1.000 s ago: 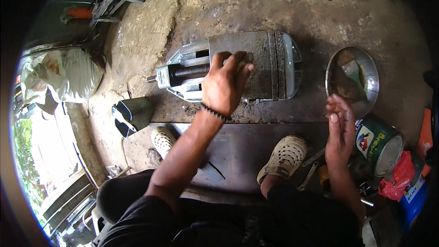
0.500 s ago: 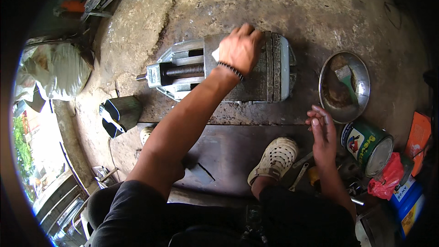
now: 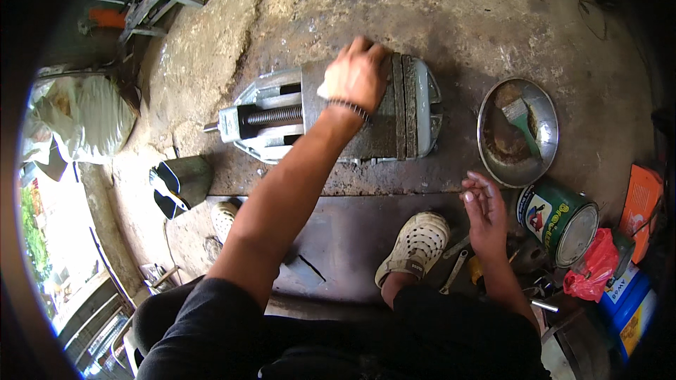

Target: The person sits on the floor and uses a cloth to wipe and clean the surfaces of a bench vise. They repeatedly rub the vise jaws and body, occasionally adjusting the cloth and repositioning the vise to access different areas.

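Observation:
My left hand (image 3: 356, 79) lies on the flat dark top of a grey machine vise (image 3: 384, 130), close to its jaw. Its fingers curl downward over a white scrap (image 3: 322, 90), maybe cloth or paper, that peeks out beside the thumb; most of it is hidden under the palm. A dark beaded bracelet circles that wrist. Toward the left end of the vise, its threaded screw (image 3: 274, 115) is exposed. My right hand (image 3: 486, 204) hovers palm-inward, fingers loosely bent and apart, with nothing in it, near a round metal bowl (image 3: 483, 142).
A green-handled paintbrush (image 3: 522, 127) rests in the bowl. Right of my right hand are a green paint can (image 3: 546, 218), a red plastic bag (image 3: 593, 267) and a wrench (image 3: 455, 271). A cut-open dark container (image 3: 193, 177) holding a white-handled brush (image 3: 167, 188) stands at left.
The whole view has shifted slightly, so the vise and bowl appear further left. My left hand stays on the vise top, with only a slight shift. My right hand still hangs empty.

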{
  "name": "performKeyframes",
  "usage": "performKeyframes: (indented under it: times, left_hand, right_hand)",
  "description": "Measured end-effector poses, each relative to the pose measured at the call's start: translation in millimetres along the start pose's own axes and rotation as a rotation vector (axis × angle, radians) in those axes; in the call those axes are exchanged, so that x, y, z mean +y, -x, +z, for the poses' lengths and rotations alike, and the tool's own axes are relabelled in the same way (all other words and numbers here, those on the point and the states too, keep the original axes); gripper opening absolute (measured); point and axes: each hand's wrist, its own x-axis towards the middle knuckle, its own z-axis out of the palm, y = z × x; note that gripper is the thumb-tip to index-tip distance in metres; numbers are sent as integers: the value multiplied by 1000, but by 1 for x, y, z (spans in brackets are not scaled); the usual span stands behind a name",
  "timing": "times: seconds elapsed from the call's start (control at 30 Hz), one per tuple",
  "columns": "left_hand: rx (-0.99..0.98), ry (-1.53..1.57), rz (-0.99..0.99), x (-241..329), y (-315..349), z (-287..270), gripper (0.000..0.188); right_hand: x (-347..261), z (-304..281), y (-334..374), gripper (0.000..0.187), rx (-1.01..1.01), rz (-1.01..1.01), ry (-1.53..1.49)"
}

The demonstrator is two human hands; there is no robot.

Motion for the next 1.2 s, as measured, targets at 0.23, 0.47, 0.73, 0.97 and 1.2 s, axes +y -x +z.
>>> performKeyframes:
  times: [0.23, 0.47, 0.73, 0.97, 1.2]
  left_hand:
    - [-10, 43, 15, 2, 24, -9, 9]
    - [-103, 115, -116, 13, 40, -10, 12]
    - [-15, -15, -144, 12, 5, 3, 14]
    - [-45, 88, -82, 10, 71, -18, 9]
    - [-69, -42, -190, 17, 26, -11, 14]
  right_hand:
    - [8, 0, -3, 32, -37, 20, 0]
    - [6, -3, -5, 32, 24, -25, -13]
    - [6, -2, 1, 32, -45, -4, 37]
    - [12, -8, -3, 32, -28, 18, 27]
    - [11, -7, -6, 30, -12, -45, 51]
